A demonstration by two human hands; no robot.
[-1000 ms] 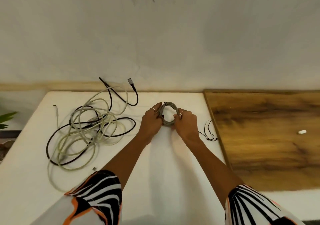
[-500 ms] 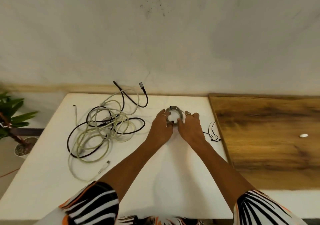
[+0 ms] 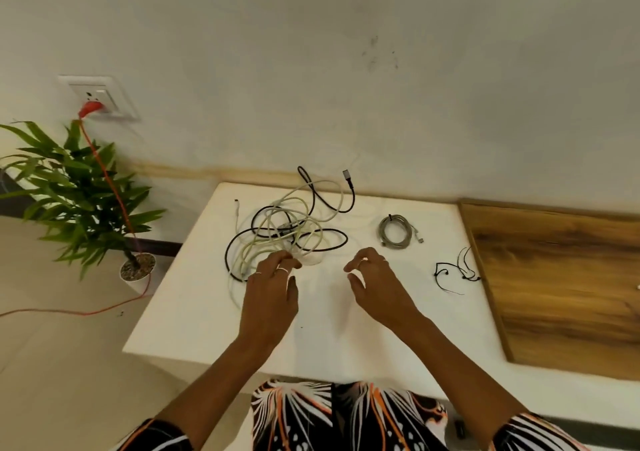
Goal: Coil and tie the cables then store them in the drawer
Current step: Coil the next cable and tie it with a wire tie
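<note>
On the white table [image 3: 194,319], toward 12 o'clock from the person, lies a loose tangle of cables [image 3: 284,228]: pale cream loops interlaced with a black cable, one black end with a grey plug reaching out at the tangle's 1 o'clock. At 3 o'clock of the tangle, apart from it, sits the grey coiled cable [image 3: 396,231], wound into a neat ring with a dark tie at its 11 o'clock and its plug ends sticking out at the coil's 4 and 7 o'clock; neither hand touches it. Left hand [image 3: 272,291] is at the tangle's 6 o'clock edge, fingers curled over a pale loop; whether they actually pinch it cannot be told, fingertips blurred. Right hand [image 3: 375,284] hovers above bare table at 7 o'clock of the coil, fingers loosely curled, holding nothing. Thin black ties [image 3: 455,274] lie at 4 o'clock of the coil, near the table's right edge, just beside the wooden surface [image 3: 561,287]. At 9 o'clock of the table, on the floor, stands a potted plant [image 3: 74,194]; above it a wall socket [image 3: 98,98] carries a red plug whose orange cord [image 3: 110,187] runs down past the plant to the floor. No drawer is in view.
</note>
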